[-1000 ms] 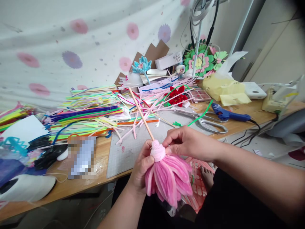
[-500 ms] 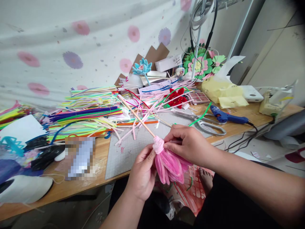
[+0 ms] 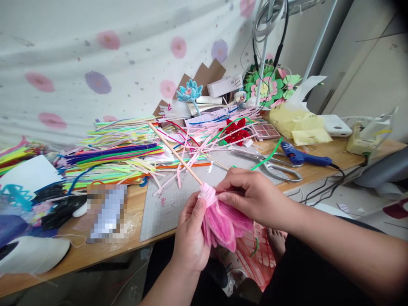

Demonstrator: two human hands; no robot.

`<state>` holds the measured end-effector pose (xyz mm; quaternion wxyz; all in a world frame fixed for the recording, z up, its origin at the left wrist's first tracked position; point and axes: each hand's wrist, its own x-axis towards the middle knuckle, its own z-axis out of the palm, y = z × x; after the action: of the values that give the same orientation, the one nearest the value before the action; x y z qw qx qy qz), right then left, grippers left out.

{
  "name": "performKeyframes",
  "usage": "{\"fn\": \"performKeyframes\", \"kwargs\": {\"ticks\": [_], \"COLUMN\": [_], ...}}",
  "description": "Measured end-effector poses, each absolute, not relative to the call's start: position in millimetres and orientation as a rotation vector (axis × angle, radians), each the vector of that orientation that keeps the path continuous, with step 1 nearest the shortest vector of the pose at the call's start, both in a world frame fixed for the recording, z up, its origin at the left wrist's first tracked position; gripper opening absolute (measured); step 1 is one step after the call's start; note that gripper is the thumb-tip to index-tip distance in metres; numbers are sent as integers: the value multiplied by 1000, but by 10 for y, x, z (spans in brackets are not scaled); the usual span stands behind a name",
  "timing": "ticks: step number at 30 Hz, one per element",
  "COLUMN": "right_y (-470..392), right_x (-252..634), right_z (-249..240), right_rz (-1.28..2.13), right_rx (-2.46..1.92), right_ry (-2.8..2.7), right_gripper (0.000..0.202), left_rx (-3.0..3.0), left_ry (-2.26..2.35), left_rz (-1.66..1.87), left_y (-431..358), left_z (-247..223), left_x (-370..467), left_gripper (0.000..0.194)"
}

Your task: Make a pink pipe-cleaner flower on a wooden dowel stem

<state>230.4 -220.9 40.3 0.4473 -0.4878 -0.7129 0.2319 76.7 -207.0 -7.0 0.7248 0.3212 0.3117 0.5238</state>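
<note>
A pink fuzzy flower (image 3: 223, 223) hangs petals-down over the table's front edge, with pale pink wrapping (image 3: 208, 194) bound around its base. From that base a thin wooden stick (image 3: 175, 154) slants up and to the left over the grey cutting mat (image 3: 156, 208). My left hand (image 3: 193, 231) grips the flower from the left, its thumb against the wrapped base. On the other side, my right hand (image 3: 251, 193) pinches at the edge of the wrapping, fingers closed; the fingertips partly hide what lies between them.
Bundles of coloured pipe cleaners (image 3: 111, 157) cover the table's left and middle. Large scissors (image 3: 280, 170) and a blue glue gun (image 3: 302, 156) lie at the right. Behind are a red flower (image 3: 236, 131) and a blue flower (image 3: 190, 91).
The flower has turned slightly and moved a little left. Its stick's upper end has swung left. My left hand has shifted with it, and both hands keep hold.
</note>
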Motion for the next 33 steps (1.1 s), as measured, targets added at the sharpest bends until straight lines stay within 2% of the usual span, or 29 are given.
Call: {"fn": "performKeyframes", "kwargs": {"ticks": [6, 10, 15, 18, 21, 33], "right_y": [-2217, -2218, -2203, -2189, -2176, -2101], "right_x": [2338, 2340, 2401, 2461, 2499, 2476], "right_z": [410, 444, 508, 518, 511, 383], "right_rz": [577, 679, 1221, 1523, 1653, 1388], "right_rx": [-1037, -1073, -1059, -968, -906, -992], "right_ry": [-1748, -1715, -1562, -1465, -1435, -1404], "right_gripper": [13, 10, 5, 15, 21, 29], "left_rx": [703, 721, 789, 863, 923, 650], "left_ry": [683, 684, 627, 547, 524, 607], "left_rz": [1173, 1151, 1060, 966, 922, 904], "left_y": [-2054, -2049, -2053, -2040, -2014, -2028], "left_z": [-65, -70, -79, -68, -43, -91], "left_x": [725, 703, 633, 574, 527, 707], "left_gripper": [27, 27, 26, 25, 26, 32]}}
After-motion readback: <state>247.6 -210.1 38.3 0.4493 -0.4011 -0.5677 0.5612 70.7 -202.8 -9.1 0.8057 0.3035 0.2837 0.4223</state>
